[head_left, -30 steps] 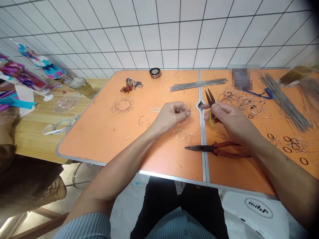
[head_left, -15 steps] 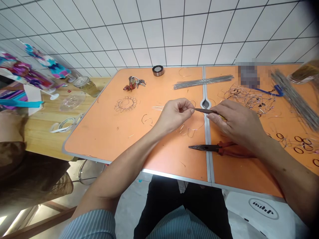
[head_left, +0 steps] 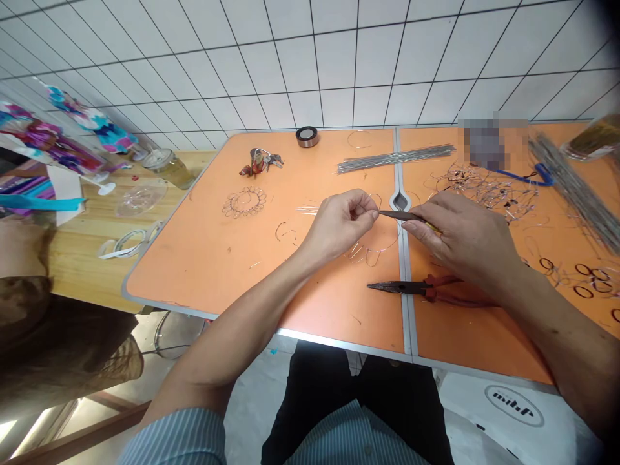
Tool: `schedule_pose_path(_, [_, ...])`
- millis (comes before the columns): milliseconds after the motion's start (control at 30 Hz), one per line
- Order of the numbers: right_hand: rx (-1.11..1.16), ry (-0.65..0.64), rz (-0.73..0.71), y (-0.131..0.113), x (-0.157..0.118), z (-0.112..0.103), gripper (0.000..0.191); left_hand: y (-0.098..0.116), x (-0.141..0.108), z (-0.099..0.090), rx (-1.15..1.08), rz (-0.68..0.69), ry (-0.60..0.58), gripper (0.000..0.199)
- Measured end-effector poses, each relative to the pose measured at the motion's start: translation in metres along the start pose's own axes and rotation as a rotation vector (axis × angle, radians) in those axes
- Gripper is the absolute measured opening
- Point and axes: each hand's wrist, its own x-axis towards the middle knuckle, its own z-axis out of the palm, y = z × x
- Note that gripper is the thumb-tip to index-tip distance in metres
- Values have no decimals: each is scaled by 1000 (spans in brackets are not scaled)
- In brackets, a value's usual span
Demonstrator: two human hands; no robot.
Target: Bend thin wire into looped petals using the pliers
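Head view shows both hands meeting above the orange table (head_left: 194, 258), near its metal seam. The left hand (head_left: 339, 223) has thumb and forefinger pinched together, it seems on the thin wire ring (head_left: 386, 248), whose curve goes out to the right of these fingertips and toward the person. The right hand (head_left: 462, 236) is closed around the small pliers (head_left: 400, 216); their long axis lies nearly sideways, with the nose pointing left and its tip at the left fingertips. So the tip is nearest to the left hand, and I judge that this meeting point matters most. Whether the nose grips wire, I cannot tell. Red-handled pliers (head_left: 397, 288) lie nearer the person, roughly parallel
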Motion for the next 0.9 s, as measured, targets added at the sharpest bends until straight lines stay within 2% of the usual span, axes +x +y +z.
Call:
schedule_pose_path(233, [-27,41,-46,3,-1,1,56,1,1,-2,25,4,-21,9])
schedule_pose_path(500, [24,-19,-8,3,0,-4,60,-2,1,-3,2,4,-61,7])
schedule_pose_path(900, [62,-80,6,3,-2,-6,47,-4,2,-3,-6,0,-105,7])
